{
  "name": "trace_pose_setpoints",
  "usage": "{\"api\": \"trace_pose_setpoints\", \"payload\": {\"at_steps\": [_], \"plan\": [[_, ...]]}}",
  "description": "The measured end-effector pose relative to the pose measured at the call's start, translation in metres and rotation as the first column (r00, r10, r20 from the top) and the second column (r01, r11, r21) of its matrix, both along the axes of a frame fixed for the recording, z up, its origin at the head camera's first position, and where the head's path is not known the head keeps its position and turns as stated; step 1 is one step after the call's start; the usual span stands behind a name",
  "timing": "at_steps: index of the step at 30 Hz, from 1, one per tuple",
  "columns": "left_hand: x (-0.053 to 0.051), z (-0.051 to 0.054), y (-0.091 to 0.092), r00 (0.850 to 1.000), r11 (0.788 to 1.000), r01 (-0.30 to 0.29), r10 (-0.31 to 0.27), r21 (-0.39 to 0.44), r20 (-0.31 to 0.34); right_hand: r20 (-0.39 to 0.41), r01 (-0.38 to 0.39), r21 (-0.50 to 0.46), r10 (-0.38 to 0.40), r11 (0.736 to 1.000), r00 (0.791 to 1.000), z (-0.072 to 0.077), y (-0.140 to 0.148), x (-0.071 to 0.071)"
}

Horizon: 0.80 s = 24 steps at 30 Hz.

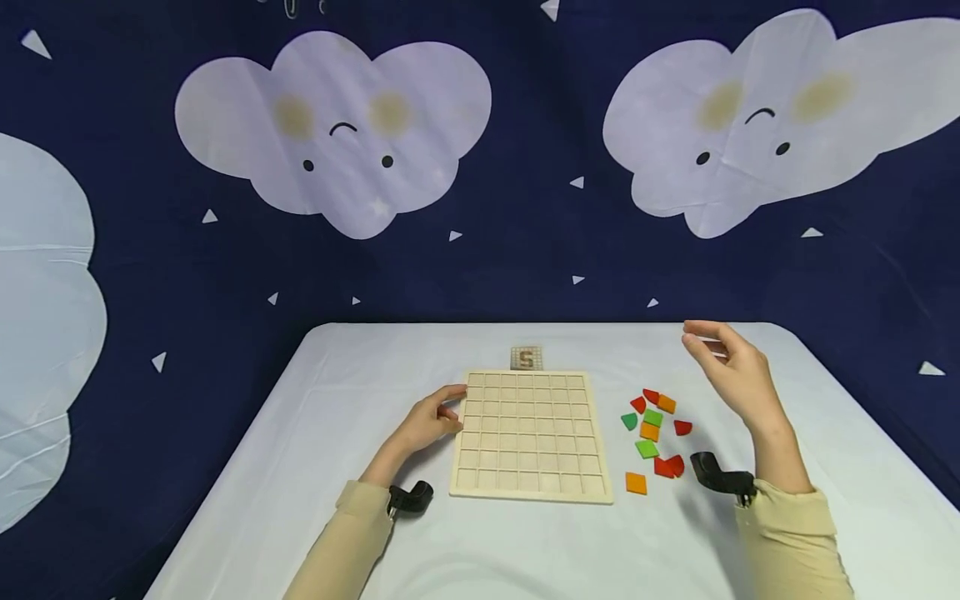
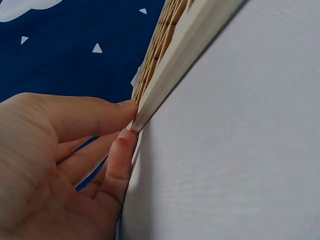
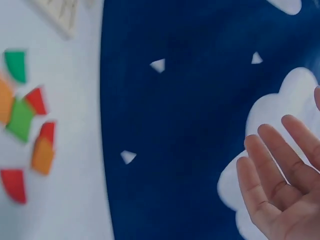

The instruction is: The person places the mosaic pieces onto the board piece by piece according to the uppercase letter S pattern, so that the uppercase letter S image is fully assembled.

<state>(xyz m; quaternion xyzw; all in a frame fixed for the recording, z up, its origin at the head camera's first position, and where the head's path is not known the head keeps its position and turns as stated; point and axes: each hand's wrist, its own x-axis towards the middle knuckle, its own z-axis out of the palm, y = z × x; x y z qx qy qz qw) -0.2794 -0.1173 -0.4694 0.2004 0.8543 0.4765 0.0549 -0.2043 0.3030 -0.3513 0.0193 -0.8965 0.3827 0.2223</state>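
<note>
The left hand (image 1: 424, 423) rests at the left edge of a pale wooden grid board (image 1: 532, 433). In the left wrist view, the thumb and fingertips of that hand (image 2: 65, 150) touch the rim of the board (image 2: 175, 60), with the fingers only slightly bent. Raised over the right side of the table, the right hand (image 1: 738, 375) holds nothing. Its fingers look relaxed and extended in the right wrist view, where the hand (image 3: 280, 185) is partly cut off. Loose flat pieces lie between board and right hand, among them an orange square (image 1: 636, 483) and a green quarter-round (image 1: 629, 422).
Behind the board lies a small gridded card (image 1: 527, 358) with a brown figure on it. Several red, orange and green pieces, such as a red one (image 1: 682, 427), are scattered right of the board on the white tabletop (image 1: 300, 500). A dark blue cloud-patterned curtain (image 1: 525, 167) hangs behind.
</note>
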Motion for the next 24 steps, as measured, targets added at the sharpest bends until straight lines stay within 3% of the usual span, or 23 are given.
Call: {"api": "trace_pose_setpoints", "payload": {"at_steps": [4,8,10,14,16,17,21,23,24], "plan": [[0.001,0.001,-0.002,1.0,1.0,-0.022,0.022,-0.007,-0.003,0.049,0.012,-0.035,-0.01,0.999,0.999,-0.014,0.014,0.0],[0.0,0.0,-0.003,1.0,1.0,-0.019,0.019,-0.01,0.011,0.082,0.002,-0.171,0.013,0.985,0.997,-0.038,0.033,-0.006],[0.0,-0.001,-0.003,0.999,1.0,-0.019,0.019,-0.01,0.025,0.109,0.014,-0.289,0.018,0.957,0.994,-0.063,0.05,-0.016],[0.001,-0.002,-0.003,0.999,1.0,-0.018,0.017,0.013,0.033,0.179,0.052,-0.509,0.046,0.859,0.983,-0.116,0.082,-0.032],[0.001,-0.003,-0.003,0.999,1.0,-0.015,0.014,0.026,0.029,0.245,0.082,-0.541,0.063,0.837,0.967,-0.119,0.081,-0.027],[0.005,0.002,-0.002,1.0,0.999,-0.012,0.011,0.033,0.026,0.277,0.095,-0.545,0.071,0.833,0.958,-0.116,0.077,-0.021],[0.005,0.002,-0.001,1.0,0.999,-0.01,0.009,0.033,0.024,0.411,0.14,-0.424,0.053,0.895,0.91,-0.097,0.054,0.003],[0.005,0.003,0.0,1.0,0.999,-0.009,0.008,0.031,0.023,0.436,0.145,-0.345,0.022,0.927,0.899,-0.101,0.05,0.006],[0.001,-0.003,-0.001,1.0,1.0,-0.008,0.007,0.03,0.023,0.447,0.152,-0.302,-0.001,0.941,0.895,-0.104,0.049,0.006]]}}
